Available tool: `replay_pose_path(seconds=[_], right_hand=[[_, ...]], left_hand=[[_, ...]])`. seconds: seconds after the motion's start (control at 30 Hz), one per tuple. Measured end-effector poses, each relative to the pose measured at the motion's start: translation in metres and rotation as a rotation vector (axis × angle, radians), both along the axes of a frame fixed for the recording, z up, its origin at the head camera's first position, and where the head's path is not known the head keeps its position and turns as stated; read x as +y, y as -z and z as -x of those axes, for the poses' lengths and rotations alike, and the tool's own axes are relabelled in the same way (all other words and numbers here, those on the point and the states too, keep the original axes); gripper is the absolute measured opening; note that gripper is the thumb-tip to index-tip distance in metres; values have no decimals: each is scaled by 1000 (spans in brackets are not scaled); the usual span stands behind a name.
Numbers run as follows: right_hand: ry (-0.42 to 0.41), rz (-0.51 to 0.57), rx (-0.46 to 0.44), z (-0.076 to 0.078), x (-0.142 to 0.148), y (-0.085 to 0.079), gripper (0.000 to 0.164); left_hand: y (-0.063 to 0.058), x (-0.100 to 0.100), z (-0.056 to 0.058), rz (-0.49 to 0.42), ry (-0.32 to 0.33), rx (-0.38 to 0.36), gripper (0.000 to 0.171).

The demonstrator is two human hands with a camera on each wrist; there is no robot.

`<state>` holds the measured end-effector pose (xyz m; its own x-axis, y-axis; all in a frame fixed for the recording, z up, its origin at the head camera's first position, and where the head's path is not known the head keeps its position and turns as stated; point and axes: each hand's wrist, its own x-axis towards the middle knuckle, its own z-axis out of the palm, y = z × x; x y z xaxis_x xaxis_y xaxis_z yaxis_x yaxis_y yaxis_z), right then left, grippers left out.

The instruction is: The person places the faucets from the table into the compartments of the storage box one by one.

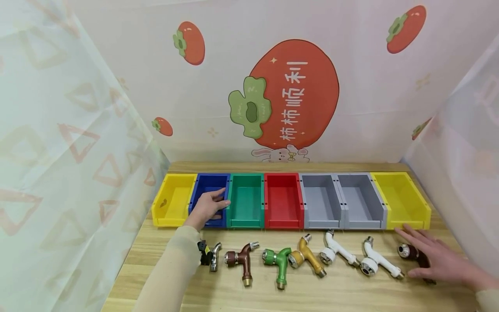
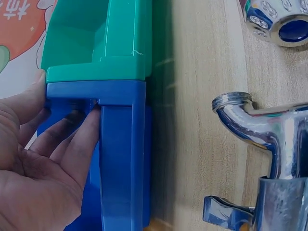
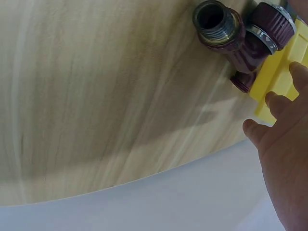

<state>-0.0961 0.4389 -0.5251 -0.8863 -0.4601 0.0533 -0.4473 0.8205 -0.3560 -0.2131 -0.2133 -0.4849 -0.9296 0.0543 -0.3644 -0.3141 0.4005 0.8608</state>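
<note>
My left hand (image 1: 208, 209) is at the blue bin (image 2: 122, 159), its fingers inside and its thumb by the side wall shared with the green bin (image 1: 247, 197), pinching that edge. A chrome faucet with a black handle (image 1: 214, 258) lies just in front of the blue bin. On the right, my right hand (image 1: 438, 258) is spread over a dark red faucet (image 3: 243, 55) with a threaded end, partly covering it in the head view. Its fingers look apart from the faucet in the right wrist view, near the right yellow bin (image 1: 403, 197).
The row also holds a left yellow bin (image 1: 177, 201), a red bin (image 1: 283, 197) and two grey bins (image 1: 320, 199). Before it lie a brown faucet (image 1: 244, 262), a green faucet (image 1: 281, 264), an orange faucet (image 1: 309, 255) and two white faucets (image 1: 336, 247). Printed curtains surround the wooden table.
</note>
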Motion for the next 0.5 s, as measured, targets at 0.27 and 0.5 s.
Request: replay_pose_path(seconds=[0.27, 0.5], right_hand=[[-39, -40, 70, -7, 1, 6, 115], [-41, -83, 90, -16, 4, 10, 116]], left_hand=[[0, 2, 0, 10, -5, -1, 64], [0, 3, -1, 27, -14, 2, 64]])
